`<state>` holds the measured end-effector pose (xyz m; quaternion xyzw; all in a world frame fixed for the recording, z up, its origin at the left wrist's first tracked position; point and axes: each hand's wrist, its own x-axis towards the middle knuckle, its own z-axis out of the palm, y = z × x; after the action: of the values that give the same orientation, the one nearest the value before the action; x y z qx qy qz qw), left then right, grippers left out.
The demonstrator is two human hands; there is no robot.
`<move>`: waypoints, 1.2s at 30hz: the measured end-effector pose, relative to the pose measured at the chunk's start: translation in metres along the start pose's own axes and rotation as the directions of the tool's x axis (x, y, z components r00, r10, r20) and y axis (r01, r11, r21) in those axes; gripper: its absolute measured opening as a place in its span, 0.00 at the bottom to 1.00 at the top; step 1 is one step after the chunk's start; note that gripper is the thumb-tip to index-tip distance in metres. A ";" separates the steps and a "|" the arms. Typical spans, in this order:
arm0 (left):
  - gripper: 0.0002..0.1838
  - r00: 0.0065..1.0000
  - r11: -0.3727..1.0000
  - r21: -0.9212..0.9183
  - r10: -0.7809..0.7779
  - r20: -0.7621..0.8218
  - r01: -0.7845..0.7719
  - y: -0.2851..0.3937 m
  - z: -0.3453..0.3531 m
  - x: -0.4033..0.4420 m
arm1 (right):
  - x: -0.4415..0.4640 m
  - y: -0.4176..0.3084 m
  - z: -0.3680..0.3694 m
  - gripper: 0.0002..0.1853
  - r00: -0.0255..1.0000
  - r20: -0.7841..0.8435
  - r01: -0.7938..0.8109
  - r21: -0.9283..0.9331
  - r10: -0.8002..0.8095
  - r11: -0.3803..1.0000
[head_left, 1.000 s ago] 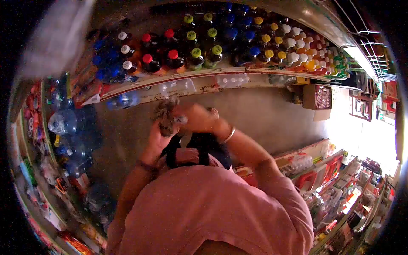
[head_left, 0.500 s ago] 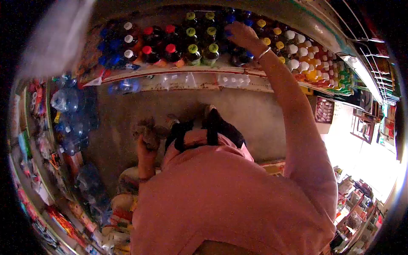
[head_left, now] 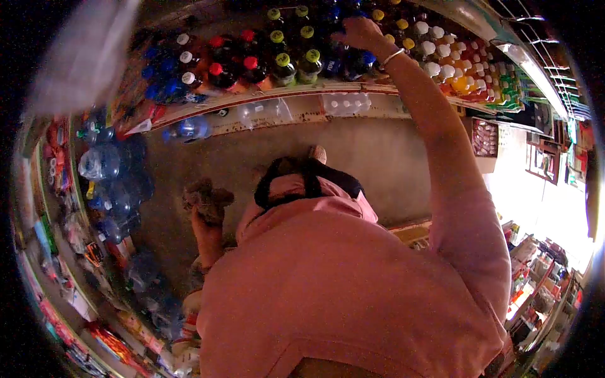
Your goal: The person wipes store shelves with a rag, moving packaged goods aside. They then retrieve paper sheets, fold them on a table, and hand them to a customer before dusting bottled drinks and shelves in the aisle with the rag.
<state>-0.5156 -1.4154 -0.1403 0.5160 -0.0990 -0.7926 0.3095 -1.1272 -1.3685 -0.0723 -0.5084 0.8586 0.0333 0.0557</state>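
My right hand (head_left: 364, 34) reaches to the far side of the bottle shelf, a bracelet on its wrist. Its fingers curl down over the top of a dark blue-capped bottle (head_left: 333, 65) with a Pepsi label; the fingertips partly hide the cap. Another blue-labelled bottle (head_left: 360, 62) stands beneath the hand. Left of it are bottles with yellow-green caps (head_left: 283, 60); yellow-capped bottles (head_left: 408, 43) stand to the right. Low at the left, my left hand (head_left: 205, 228) is closed around a crumpled brownish cloth (head_left: 208, 198), held above the floor and away from the shelf.
Red-capped (head_left: 251, 63), white-capped (head_left: 188, 78) and orange drink bottles (head_left: 463, 84) crowd the shelf. Below its edge lie clear wrapped packs (head_left: 346, 103). Large blue water bottles (head_left: 101, 162) line the left side, beside shelves of packets. Bright light enters at the right.
My right hand has shifted slightly up and right over the blue-capped bottles. The left hand and cloth have moved a little left. The view has tilted slightly.
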 end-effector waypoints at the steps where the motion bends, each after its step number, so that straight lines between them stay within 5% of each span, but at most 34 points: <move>1: 0.21 0.999 1.000 0.020 0.005 0.050 -0.006 0.000 0.002 0.000 | -0.005 -0.002 -0.004 0.32 1.000 0.014 -0.028 0.007 0.028 1.000; 6: 0.21 0.976 0.998 -0.020 -0.058 0.212 0.063 -0.001 0.030 -0.003 | -0.016 -0.008 -0.014 0.32 0.992 0.055 -0.116 0.017 0.114 0.993; 15: 0.21 0.992 0.995 0.001 -0.099 0.079 0.099 -0.010 0.015 0.014 | -0.019 -0.032 -0.004 0.30 0.985 0.111 -0.130 -0.054 0.136 0.990; 23: 0.19 0.987 0.999 0.005 -0.048 0.153 0.048 -0.019 0.014 0.008 | -0.029 -0.040 -0.022 0.33 0.967 0.246 -0.045 -0.083 0.064 0.996; 27: 0.20 0.996 0.996 -0.058 -0.065 -0.068 0.061 -0.022 0.046 -0.008 | -0.011 -0.027 -0.031 0.33 0.989 0.117 -0.082 -0.054 0.088 0.995; 29: 0.20 0.997 0.993 -0.100 -0.068 -0.021 0.065 -0.024 0.032 0.000 | 0.020 -0.004 -0.019 0.29 0.995 -0.017 -0.099 -0.013 0.098 0.995; 32: 0.20 0.992 0.997 -0.078 -0.018 -0.126 0.008 -0.025 0.035 -0.007 | 0.033 0.004 -0.017 0.23 0.861 -0.484 0.233 0.099 -0.158 0.968; 36: 0.19 0.996 0.998 -0.056 0.018 -0.091 -0.023 -0.033 0.003 -0.010 | 0.069 0.011 0.010 0.23 0.881 -0.344 0.306 -0.109 -0.325 0.946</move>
<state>-0.5280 -1.3840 -0.1475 0.5411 -0.0677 -0.7678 0.3364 -1.1688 -1.4219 -0.0909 -0.6400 0.7590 -0.0472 -0.1098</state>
